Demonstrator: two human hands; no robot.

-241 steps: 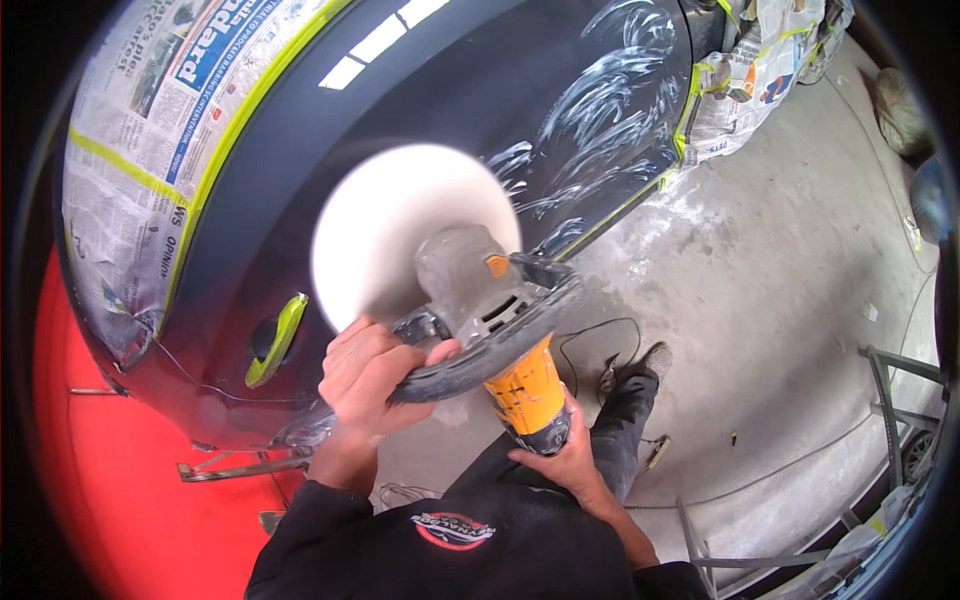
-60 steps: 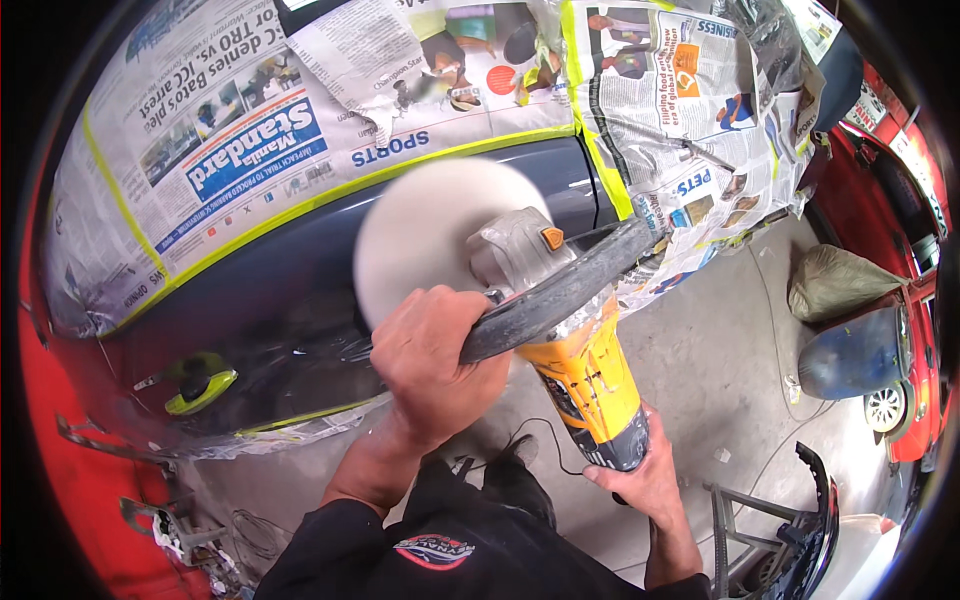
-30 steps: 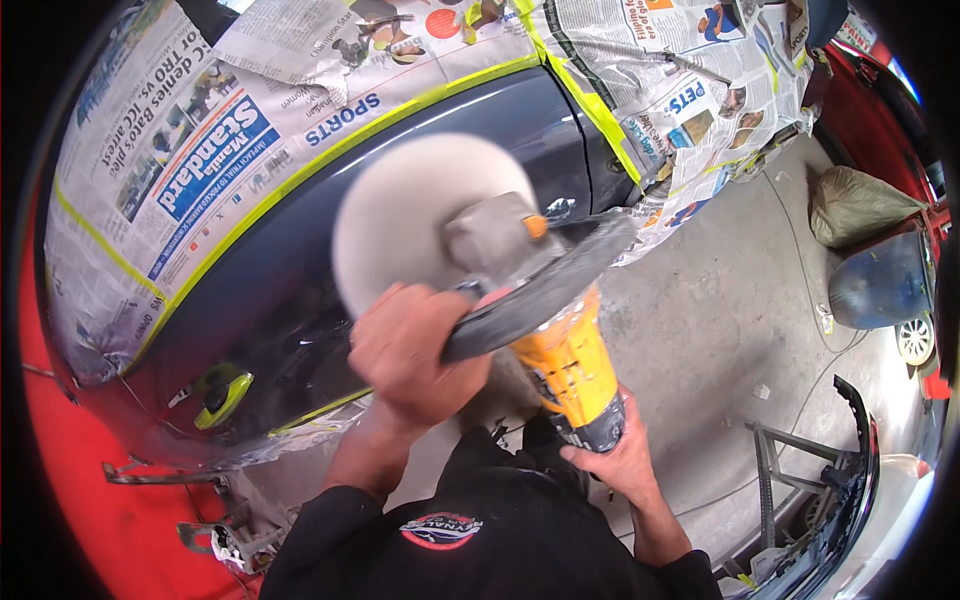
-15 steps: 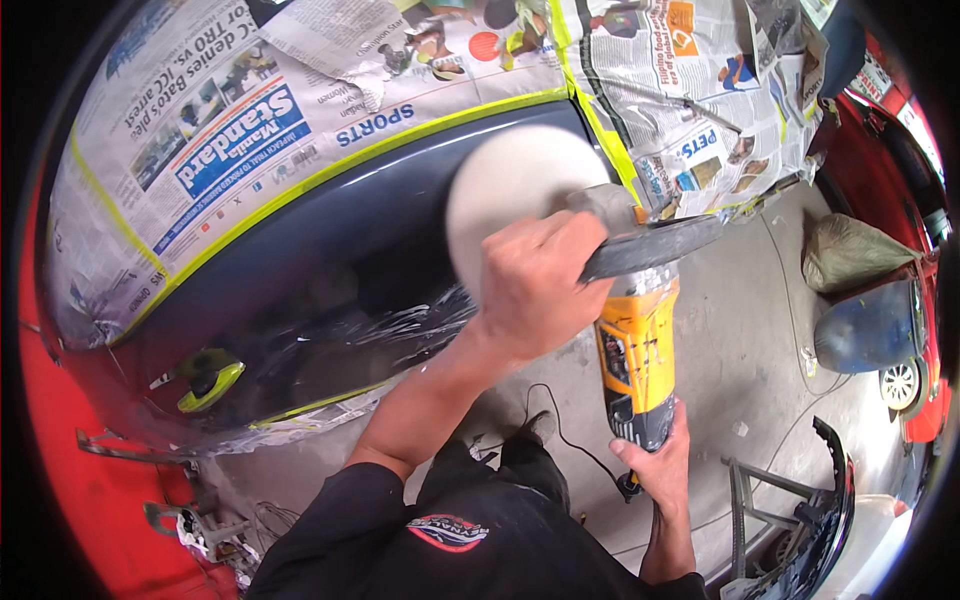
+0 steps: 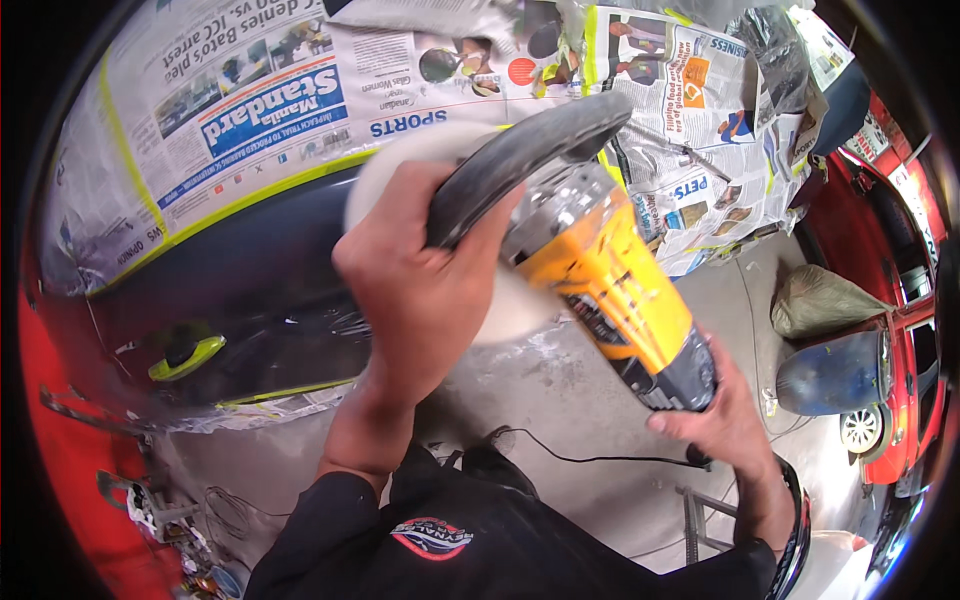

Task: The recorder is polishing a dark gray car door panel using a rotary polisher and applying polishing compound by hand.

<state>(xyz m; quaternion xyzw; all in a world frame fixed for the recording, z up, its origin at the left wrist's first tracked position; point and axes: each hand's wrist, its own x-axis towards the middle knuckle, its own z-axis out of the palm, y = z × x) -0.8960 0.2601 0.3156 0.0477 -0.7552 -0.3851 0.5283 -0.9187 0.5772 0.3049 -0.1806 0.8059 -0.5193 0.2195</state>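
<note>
Both my hands hold a yellow and black power polisher (image 5: 625, 290). My left hand (image 5: 415, 265) is closed around its curved black front handle (image 5: 525, 155). At the rear, my right hand (image 5: 715, 405) wraps the dark end of the body, near the cord. A round white polishing pad (image 5: 525, 312), blurred, shows behind my left hand and the tool's head. It overlaps a glossy dark car panel (image 5: 240, 265); whether the pad touches the paint I cannot tell. Low on that panel sits a door handle (image 5: 187, 358) edged with yellow-green tape.
Newspaper (image 5: 390, 75) and yellow-green tape mask the car around the panel. A black cord (image 5: 590, 458) trails across the grey floor. To the right stand a blue drum (image 5: 835, 372), a bulging sack (image 5: 825, 302) and a red car (image 5: 900, 350). A metal stand (image 5: 705, 520) is at lower right.
The polisher's head and my left hand have moved left and look larger. Its body now slants, with the rear end and my right hand shifted right and slightly up. The view has shifted too.
</note>
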